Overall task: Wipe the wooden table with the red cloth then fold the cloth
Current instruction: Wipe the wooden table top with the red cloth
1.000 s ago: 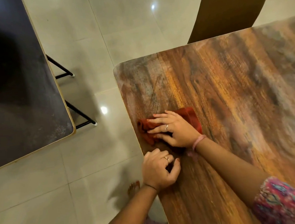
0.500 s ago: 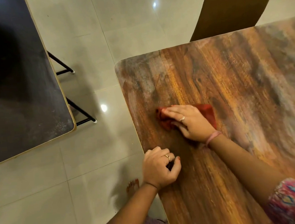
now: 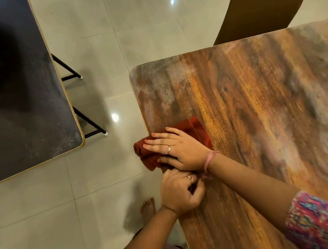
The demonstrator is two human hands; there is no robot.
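The red cloth (image 3: 197, 129) lies bunched at the left edge of the wooden table (image 3: 258, 103), part of it hanging past the edge. My right hand (image 3: 179, 149) presses flat on the cloth with straight fingers pointing left. My left hand (image 3: 180, 192) rests on the table's left edge just below it, fingers curled, touching the right wrist. I cannot tell whether the left hand holds any of the cloth.
A dark table (image 3: 12, 90) with black metal legs stands to the left across a strip of tiled floor (image 3: 104, 182). A brown chair back (image 3: 267, 0) rises behind the wooden table. My bare foot (image 3: 148, 208) shows beside the table edge.
My right hand slid the cloth right, then back left to the table's edge, where the cloth now overhangs. My left hand stayed on the edge and now touches the right wrist.
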